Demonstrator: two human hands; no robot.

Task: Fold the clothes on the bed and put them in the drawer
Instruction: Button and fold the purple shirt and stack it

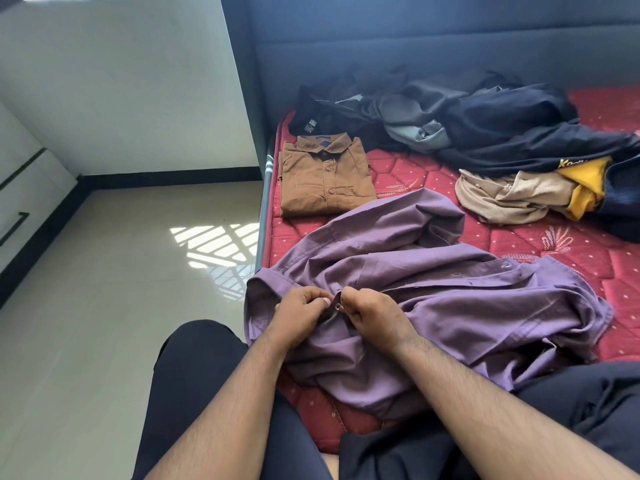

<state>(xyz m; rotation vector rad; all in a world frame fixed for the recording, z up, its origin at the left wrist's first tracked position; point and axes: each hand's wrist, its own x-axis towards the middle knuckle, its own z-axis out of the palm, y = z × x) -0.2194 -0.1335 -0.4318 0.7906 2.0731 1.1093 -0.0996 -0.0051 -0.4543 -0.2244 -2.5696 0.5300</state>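
A purple button shirt lies rumpled across the near left part of the red mattress. My left hand and my right hand both pinch its front placket at one button, thumbs and fingers curled on the cloth, nearly touching each other. A brown shirt lies folded flat beyond it near the bed's left edge. Farther back sits a loose heap of dark and grey clothes, and a beige garment with a yellow one lies at the right.
A dark padded headboard rises behind the heap. Left of the bed is tiled floor with a sunlit patch, and white drawer fronts with black handles stand at the far left. My dark-trousered legs fill the bottom of the view.
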